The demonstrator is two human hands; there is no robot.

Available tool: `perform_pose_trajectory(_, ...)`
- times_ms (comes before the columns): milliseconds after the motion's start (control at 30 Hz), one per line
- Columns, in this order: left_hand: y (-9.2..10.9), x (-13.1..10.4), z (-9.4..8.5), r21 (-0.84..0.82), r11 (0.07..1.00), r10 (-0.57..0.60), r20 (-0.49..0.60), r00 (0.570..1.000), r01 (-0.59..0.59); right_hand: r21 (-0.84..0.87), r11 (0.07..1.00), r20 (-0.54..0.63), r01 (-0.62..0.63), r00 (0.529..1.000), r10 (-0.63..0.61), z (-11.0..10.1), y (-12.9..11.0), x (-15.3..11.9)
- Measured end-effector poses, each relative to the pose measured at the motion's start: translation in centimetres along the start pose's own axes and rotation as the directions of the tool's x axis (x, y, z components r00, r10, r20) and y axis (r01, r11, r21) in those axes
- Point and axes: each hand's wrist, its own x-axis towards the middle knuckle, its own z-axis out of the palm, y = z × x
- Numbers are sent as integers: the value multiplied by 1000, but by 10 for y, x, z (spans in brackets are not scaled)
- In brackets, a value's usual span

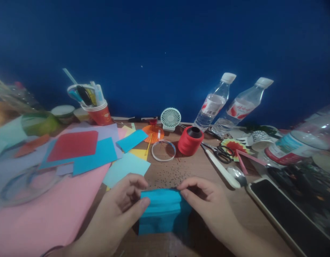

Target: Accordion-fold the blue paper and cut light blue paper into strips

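A blue paper (164,210) with several crosswise folds along its far part lies on the brown table in front of me. At its left edge is my left hand (127,207), with thumb and fingers apart and nothing between them. My right hand (202,198) pinches the paper's far right corner between thumb and forefinger. Small dark specks are scattered on the table just beyond the paper.
Coloured sheets (84,200) cover the left side. Beyond the hands are a clear ring (163,151), a red thread spool (191,141), a small fan (170,118) and a pen cup (99,113). Scissors (221,153), a white-handled knife (221,169), a phone (290,217) and bottles (211,105) stand or lie rightward.
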Motion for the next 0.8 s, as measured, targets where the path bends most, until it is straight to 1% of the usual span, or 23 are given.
perform_pose_trajectory(33, 1, 1, 0, -1, 1000, -4, 23, 1000, 4, -7, 1000, 5, -8, 1000, 8, 1, 0, 0)
perform_pose_trajectory(100, 3, 3, 0, 30, 1000, 4, 33, 999, -5, -9, 1000, 28, -17, 999, 18, 3, -1, -1)
perform_pose_trajectory(200, 2, 6, 1, 113, 993, 46, -13, 999, -45, -5, 1000, 52, 11, 999, -11, 6, 0, -2)
perform_pose_trajectory(300, 1, 7, 2, 131, 989, 80, -31, 996, -76, -2, 999, 35, 41, 999, -40, 8, 0, -2)
perform_pose_trajectory(467, 1, 5, 1, 97, 993, 75, -7, 997, -74, -39, 998, 29, 52, 998, -51, 6, -1, -3)
perform_pose_trajectory(600, -2, 4, 0, 94, 994, 57, 10, 998, -58, -82, 997, 63, 5, 998, 0, 5, 0, -3)
perform_pose_trajectory(700, -5, 5, -1, 109, 994, 26, 11, 1000, -28, -81, 997, 48, -16, 999, 20, 4, 1, -1)
perform_pose_trajectory(800, -8, 5, 0, 152, 988, 30, -12, 999, -28, -76, 997, 38, -25, 999, 28, 4, 0, -1)
